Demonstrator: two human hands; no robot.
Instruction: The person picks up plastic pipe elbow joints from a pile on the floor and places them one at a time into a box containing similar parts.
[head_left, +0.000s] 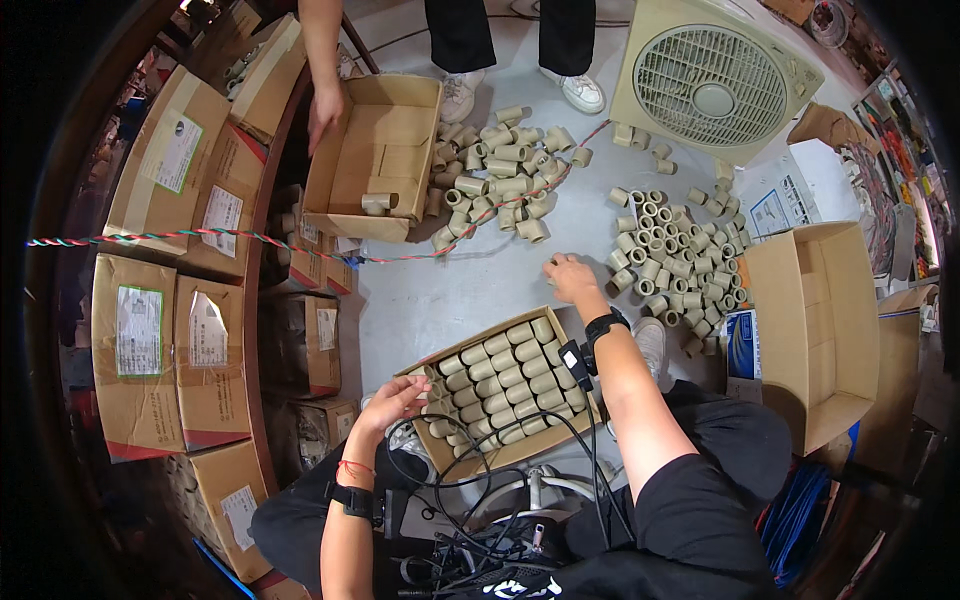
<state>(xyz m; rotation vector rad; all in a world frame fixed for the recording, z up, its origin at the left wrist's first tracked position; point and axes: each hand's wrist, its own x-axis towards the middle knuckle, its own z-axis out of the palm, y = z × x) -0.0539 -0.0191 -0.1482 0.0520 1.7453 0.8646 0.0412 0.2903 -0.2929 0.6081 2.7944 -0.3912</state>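
A cardboard box (517, 448) sits tilted on the floor before me, packed with rows of beige plastic pipe fittings (489, 386). My left hand (395, 403) is at its left end, fingertips bent over the rim beside the end fittings; whether they grip one is unclear. Beyond the far right corner, my right hand (574, 279) hovers over the floor with curled fingers. A small pale patch shows under those fingers, too hidden to identify. Just right of this hand lies a heap of short beige pipe fittings (679, 259), many with their round openings up.
Another person's hand (327, 112) holds a cardboard box (367, 142) with a tee fitting (379, 203) inside. Loose fittings (502, 172) lie beside it. A red-green twisted wire (292, 244) crosses the view. A box fan (712, 82), an upended carton (817, 330) and shelved cartons (139, 337) stand around.
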